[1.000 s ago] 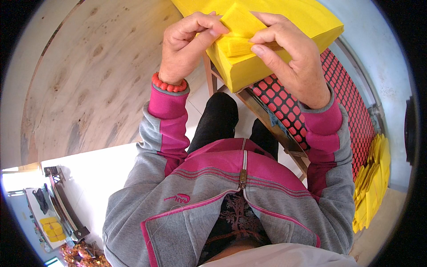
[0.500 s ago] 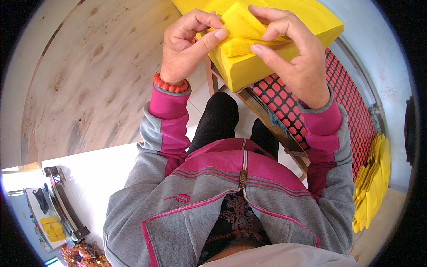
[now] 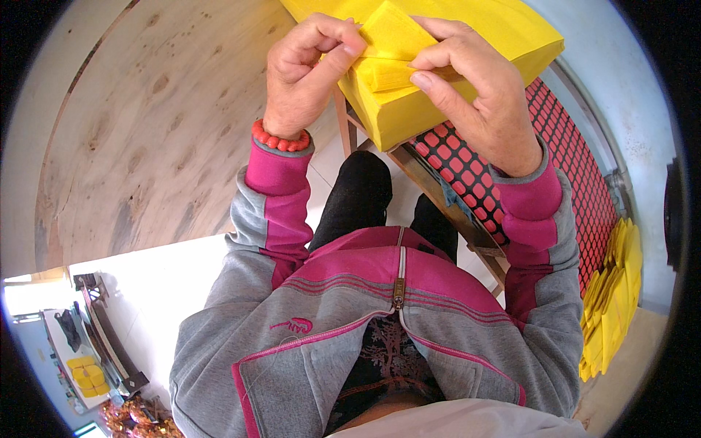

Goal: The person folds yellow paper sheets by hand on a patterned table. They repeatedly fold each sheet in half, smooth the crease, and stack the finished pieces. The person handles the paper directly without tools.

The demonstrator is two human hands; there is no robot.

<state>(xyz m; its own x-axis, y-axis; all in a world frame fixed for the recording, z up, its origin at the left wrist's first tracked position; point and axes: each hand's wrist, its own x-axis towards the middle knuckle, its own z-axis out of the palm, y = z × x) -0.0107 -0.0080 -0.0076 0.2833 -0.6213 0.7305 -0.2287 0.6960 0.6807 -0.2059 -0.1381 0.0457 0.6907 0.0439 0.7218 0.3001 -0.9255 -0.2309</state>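
A folded yellow sheet (image 3: 396, 35), paper or thin cloth by its look, stands between my hands with a pointed corner uppermost. Below its crease lies a flat, layered folded band (image 3: 393, 75). My left hand (image 3: 298, 73) pinches the left side of the fold between thumb and forefinger. At the right end of the band, the thumb and bent fingers of my right hand (image 3: 488, 91) close on the sheet; some fingertips are hidden behind it. Directly beneath sits a thick yellow block-like stack (image 3: 409, 123), its front corner pointing toward me.
The stack rests over a surface with a red-and-black grid cover (image 3: 573, 157). Several folded yellow pieces (image 3: 612, 303) hang or lean at the right. A large wooden panel (image 3: 146, 153) fills the left. Far lower left, a table holds a yellow bundle (image 3: 89, 376).
The pointed flap has straightened, and a clear crease now shows across the sheet. My left thumb has drawn back slightly up and left; my right fingers have closed in on the sheet.
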